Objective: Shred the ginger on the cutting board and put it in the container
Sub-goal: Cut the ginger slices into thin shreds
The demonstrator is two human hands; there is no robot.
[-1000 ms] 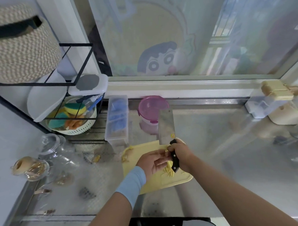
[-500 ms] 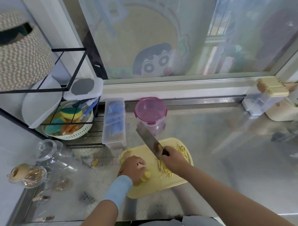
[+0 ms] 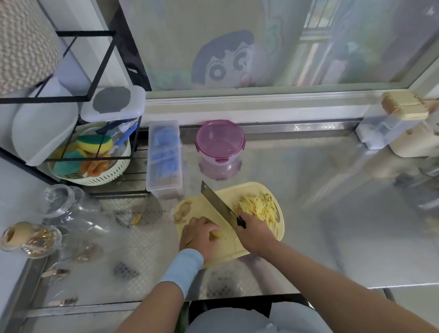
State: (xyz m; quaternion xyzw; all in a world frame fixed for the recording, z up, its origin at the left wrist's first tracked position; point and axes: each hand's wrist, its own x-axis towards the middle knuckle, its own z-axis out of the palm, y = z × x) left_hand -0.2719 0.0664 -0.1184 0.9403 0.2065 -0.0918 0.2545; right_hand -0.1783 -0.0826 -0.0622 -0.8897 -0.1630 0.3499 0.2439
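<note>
Fingers (image 3: 194,223): left hand (image 3: 199,238) holds one ginger chunk (image 3: 215,235), right hand (image 3: 254,236) grips one cleaver (image 3: 216,203).

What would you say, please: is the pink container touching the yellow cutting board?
Apart. The head view shows bare counter between the pink container and the cutting board.

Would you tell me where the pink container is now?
In the head view, the pink container stands on the counter beyond the cutting board, right of the clear box.

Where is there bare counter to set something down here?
Bare steel counter right of the cutting board, up to the appliances. A narrow strip between board and pink container. Left is crowded: jars, scraps, rack.
</note>
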